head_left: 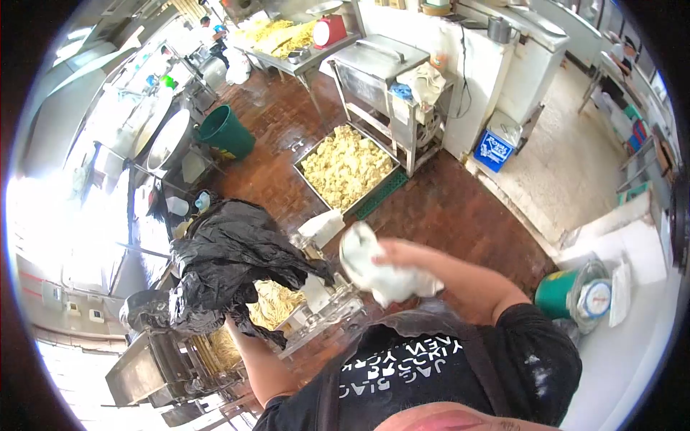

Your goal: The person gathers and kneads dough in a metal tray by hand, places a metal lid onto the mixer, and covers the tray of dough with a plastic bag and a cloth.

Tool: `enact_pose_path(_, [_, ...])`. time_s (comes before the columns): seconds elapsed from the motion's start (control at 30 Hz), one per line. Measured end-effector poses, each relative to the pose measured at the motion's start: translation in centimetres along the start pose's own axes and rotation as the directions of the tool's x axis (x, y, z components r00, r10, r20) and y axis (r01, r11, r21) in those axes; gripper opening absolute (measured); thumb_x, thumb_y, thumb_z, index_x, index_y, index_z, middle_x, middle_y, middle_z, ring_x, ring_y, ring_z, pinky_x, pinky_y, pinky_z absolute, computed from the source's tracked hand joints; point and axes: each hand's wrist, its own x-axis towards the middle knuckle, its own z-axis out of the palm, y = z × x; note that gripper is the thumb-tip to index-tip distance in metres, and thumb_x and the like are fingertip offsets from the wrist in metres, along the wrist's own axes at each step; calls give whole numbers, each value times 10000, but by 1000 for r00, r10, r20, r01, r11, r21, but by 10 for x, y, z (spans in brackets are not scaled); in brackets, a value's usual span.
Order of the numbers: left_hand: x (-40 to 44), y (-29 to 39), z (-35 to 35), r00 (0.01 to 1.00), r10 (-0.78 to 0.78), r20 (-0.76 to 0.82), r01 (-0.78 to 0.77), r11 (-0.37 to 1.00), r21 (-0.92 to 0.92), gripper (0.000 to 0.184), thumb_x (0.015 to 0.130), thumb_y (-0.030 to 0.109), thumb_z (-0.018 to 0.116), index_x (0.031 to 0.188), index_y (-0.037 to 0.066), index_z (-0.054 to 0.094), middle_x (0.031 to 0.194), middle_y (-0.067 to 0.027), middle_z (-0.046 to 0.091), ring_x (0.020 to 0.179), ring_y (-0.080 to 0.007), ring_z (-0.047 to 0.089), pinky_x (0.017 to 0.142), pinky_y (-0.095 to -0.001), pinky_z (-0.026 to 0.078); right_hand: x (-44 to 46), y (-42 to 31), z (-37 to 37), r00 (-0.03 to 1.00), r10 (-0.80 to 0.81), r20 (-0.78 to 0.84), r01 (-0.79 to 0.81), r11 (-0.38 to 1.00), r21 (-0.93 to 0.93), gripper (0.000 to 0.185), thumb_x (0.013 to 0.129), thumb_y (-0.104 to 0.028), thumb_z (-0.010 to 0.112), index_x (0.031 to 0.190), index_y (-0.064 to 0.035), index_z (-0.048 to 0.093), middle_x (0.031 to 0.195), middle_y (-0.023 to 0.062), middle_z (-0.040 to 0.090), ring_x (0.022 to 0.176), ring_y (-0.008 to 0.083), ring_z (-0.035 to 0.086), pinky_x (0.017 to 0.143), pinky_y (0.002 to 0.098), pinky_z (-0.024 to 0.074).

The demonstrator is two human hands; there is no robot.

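Observation:
My right hand (394,253), blurred by motion, is closed on a crumpled white cloth (402,286) held over the machine's right side. Below me on the left stands a metal machine (327,316) with pale yellow noodles (273,303) on it. A loose black plastic sheet (226,248) is draped over much of this machine. My left forearm (260,363) reaches up to the sheet's lower edge, where the plastic covers my left hand. Its fingers are hidden, so its grip does not show.
A metal tray (314,188) of crumbly yellow dough sits on a green crate (382,195) on the floor. A green bin (228,136) stands to its left. Beyond are a steel table (305,66) with noodles and a red scale (329,31). Two people are in the background.

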Motion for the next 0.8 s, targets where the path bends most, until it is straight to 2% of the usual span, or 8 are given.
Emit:
enact_pose_path(0.1, [6,8,41,999,46,-24,-46,999,-3,555,1005,445,514,1413,70,514,1369,-128,585,1195,-310,599,1023,-470,490,31,-101,-162,915,-258,-309,-37,710,-703,567,969,-534,603,1222,-32,679,1147,176,723,1081,287,673,916,426,526])
enact_pose_path(0.13, [8,8,54,998,51,-22,-51,999,6,557,1005,448,514,1415,70,513,1372,-127,584,1198,-310,598,1025,-471,489,91,-102,-259,901,-318,-294,-7,667,-745,744,976,-511,603,1491,-4,429,1358,246,600,1252,349,580,1087,432,439])
enact_pose_path(0.23, [18,-6,94,1000,21,-3,-21,1000,12,564,1007,456,511,1420,71,507,1381,-126,578,1206,-310,594,1031,-472,486,111,-206,-373,-16,-723,-690,-73,689,-721,924,926,-532,646,1551,13,238,1567,275,335,1389,384,435,1150,435,379])
enact_pose_path(0.3, [23,-25,114,1000,-25,14,25,1000,14,569,1008,461,510,1424,72,504,1387,-126,575,1212,-310,592,1034,-474,484,55,-281,-337,249,-670,-699,94,735,-671,817,941,-436,660,1522,17,307,1529,285,378,1423,396,382,1172,434,342])
enact_pose_path(0.47, [51,-74,156,988,-145,46,145,989,-3,581,1011,474,506,1433,74,495,1403,-124,566,1226,-310,586,1043,-477,479,91,-209,-209,492,-835,-247,657,543,-523,666,884,-373,756,1390,-6,527,1469,237,494,1402,389,426,1174,473,346])
enact_pose_path(0.5, [60,-81,160,986,-160,55,161,987,-5,584,1011,476,505,1434,74,493,1406,-124,564,1228,-310,584,1045,-478,478,77,-195,-182,728,-675,-121,516,655,-552,811,864,-421,778,1474,-10,437,1529,236,432,1450,379,366,1220,458,281])
enact_pose_path(0.6, [96,-103,171,973,-213,93,216,976,-22,591,1013,484,503,1440,75,488,1415,-122,559,1237,-310,581,1051,-479,475,110,-140,-140,818,-571,70,505,656,-561,1162,816,-394,837,1608,-44,62,1592,247,324,1465,369,340,1234,425,253])
enact_pose_path(0.8, [196,-145,215,916,-334,223,354,933,-59,606,1016,500,498,1451,78,478,1434,-120,548,1253,-311,573,1062,-483,469,170,-141,-162,912,-409,-27,399,900,-173,1037,850,-246,808,1594,-53,113,1478,240,488,1375,324,483,1161,404,370])
